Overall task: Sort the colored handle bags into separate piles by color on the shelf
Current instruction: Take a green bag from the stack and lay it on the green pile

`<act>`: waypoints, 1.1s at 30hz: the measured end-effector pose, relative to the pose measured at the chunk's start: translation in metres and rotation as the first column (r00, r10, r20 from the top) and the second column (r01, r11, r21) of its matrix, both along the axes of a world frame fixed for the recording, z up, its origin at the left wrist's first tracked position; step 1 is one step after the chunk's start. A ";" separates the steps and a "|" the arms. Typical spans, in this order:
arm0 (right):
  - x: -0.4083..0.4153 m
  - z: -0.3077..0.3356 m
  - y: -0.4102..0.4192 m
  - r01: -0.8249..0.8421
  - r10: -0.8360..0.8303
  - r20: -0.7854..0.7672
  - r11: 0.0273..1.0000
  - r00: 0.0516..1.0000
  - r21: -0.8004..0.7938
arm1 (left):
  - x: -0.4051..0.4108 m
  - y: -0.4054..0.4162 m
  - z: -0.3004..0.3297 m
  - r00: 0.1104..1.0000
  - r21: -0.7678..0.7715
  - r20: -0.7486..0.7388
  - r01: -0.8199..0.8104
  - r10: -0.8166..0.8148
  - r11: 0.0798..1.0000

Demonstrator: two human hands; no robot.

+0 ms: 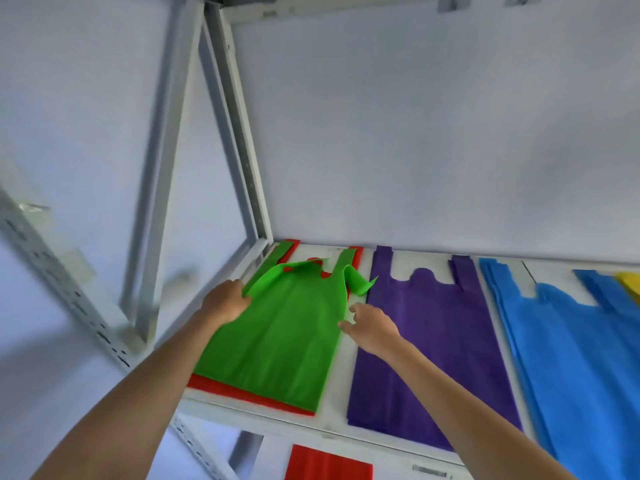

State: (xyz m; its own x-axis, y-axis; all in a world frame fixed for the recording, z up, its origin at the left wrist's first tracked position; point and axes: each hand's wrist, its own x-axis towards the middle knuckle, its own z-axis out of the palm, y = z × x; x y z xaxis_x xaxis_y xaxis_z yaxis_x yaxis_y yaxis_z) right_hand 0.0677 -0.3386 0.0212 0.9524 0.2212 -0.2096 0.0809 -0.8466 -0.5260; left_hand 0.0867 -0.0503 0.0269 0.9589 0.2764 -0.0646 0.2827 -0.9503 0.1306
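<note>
I see my left hand [227, 301] pinching the green bag [287, 334] atop the red bag [242, 393], while my right hand [372, 327] fingers [346, 325] curl at its edge.

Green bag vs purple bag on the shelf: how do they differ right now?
The green bag lies on a red bag; the purple bag lies on the shelf. Green's handles are flopped over, purple's lie flat. Both hands, left and right, are at green; purple is untouched. Same handle-bag shape.

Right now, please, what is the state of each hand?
Left hand: grips the left edge of the green bag.
Right hand: fingers pinch the green bag's right edge.
</note>
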 end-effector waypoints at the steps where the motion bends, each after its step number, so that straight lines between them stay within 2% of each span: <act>1: 0.001 -0.007 0.011 0.035 -0.035 -0.042 0.999 0.999 0.003 | 0.001 0.007 -0.007 1.000 -0.023 -0.016 0.000 0.000 1.000; 6: 0.009 -0.037 0.055 0.208 -0.188 -0.187 0.973 0.964 0.096 | 0.014 0.028 -0.041 0.998 -0.133 -0.068 0.004 -0.013 0.991; 10: 0.012 -0.045 0.070 0.465 -0.429 -0.226 0.875 0.874 0.136 | 0.020 0.029 -0.056 0.999 -0.058 -0.030 0.016 -0.018 0.998; 13: 0.015 -0.052 0.074 0.454 -0.433 -0.187 0.886 0.882 0.090 | 0.022 0.027 -0.062 0.998 0.026 0.053 0.024 -0.025 0.999; 16: 0.015 -0.056 0.075 0.443 -0.426 -0.135 0.887 0.894 0.134 | 0.019 0.022 -0.067 0.982 0.048 0.175 0.068 -0.076 0.996; 19: 0.014 -0.059 0.077 0.437 -0.425 -0.102 0.880 0.899 0.184 | 0.016 0.015 -0.067 0.964 -0.106 0.262 0.085 -0.055 0.991; 21: 0.013 -0.059 0.079 0.415 -0.405 -0.090 0.889 0.910 0.193 | 0.017 0.013 -0.060 0.970 -0.252 0.243 0.050 0.013 0.967; 24: 0.011 -0.057 0.080 0.414 -0.412 -0.049 0.899 0.910 0.143 | 0.025 0.013 -0.047 0.985 -0.441 0.107 -0.074 0.135 0.894; 28: 0.008 -0.059 0.083 0.388 -0.390 -0.001 0.915 0.921 0.113 | 0.032 0.015 -0.032 0.951 -0.722 -0.140 -0.289 0.277 0.628; 31: 0.005 -0.060 0.082 0.408 -0.405 -0.056 0.889 0.912 0.209 | 0.031 0.020 -0.030 0.937 -0.778 -0.271 -0.347 0.219 0.524; 33: 0.005 -0.057 0.080 0.465 -0.444 -0.142 0.832 0.885 0.303 | 0.030 0.024 -0.032 0.923 -0.790 -0.329 -0.386 0.201 0.477</act>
